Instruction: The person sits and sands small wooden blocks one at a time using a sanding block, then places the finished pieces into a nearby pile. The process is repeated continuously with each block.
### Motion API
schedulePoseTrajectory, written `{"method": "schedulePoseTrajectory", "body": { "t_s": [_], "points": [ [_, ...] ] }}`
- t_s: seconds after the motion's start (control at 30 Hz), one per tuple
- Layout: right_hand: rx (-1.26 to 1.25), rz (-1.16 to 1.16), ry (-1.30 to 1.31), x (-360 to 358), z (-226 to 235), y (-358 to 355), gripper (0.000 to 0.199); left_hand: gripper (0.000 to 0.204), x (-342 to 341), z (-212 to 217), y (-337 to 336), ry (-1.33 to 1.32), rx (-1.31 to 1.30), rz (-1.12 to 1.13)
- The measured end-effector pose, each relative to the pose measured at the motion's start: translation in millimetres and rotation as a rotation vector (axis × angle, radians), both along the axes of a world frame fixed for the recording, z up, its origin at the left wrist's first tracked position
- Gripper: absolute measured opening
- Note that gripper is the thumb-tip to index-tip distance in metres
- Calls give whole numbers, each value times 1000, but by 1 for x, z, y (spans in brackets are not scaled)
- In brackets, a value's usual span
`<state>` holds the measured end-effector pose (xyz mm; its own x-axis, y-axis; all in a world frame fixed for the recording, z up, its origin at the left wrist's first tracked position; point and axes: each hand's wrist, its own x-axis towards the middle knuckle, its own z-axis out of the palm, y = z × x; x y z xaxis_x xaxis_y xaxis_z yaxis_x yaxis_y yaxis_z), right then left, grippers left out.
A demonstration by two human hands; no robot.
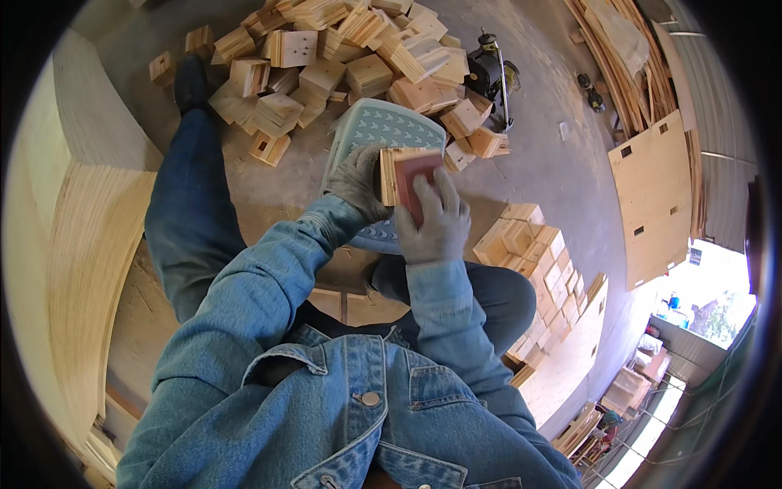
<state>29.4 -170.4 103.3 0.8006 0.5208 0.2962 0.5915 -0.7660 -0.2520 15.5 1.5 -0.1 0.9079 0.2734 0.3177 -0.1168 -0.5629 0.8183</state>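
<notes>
My left hand (358, 181), in a grey glove, is closed round the left side of a small plywood block (389, 181) and holds it up above a light blue-green plastic stool (346, 134). Against the face of that block, a flat reddish-brown sanding pad (410, 174) is pressed by my gloved right hand (437, 224). Its fingers lie over the pad's right side and lower part. The back of the block is hidden from view.
A loose heap of plywood blocks (371, 75) covers the floor ahead. A black power tool (486, 73) stands at its right. Stacked blocks (542, 273) sit by my right knee. A tall plywood stack (98, 212) rises on the left; boards (656, 196) lean at right.
</notes>
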Motion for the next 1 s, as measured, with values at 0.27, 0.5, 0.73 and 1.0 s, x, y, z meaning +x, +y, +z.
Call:
{"method": "schedulePoseTrajectory", "body": {
  "t_s": [0.27, 0.5, 0.73, 1.0],
  "points": [
    [29, -84, 186, 96, -5, 37, 64, 98, 3, -10, -3, 86, -67, -3],
    [-44, -51, 142, 12, 2, -30, 64, 97, -1, -5, 0, -22, -9, 22],
    [-42, -80, 56, -21, 1, -42, 60, 98, -2, 6, -1, -3, -6, 6],
    [-173, -92, 71, 87, 5, 35, 58, 101, 0, 0, 0, 101, -60, -19]
  ]
}}
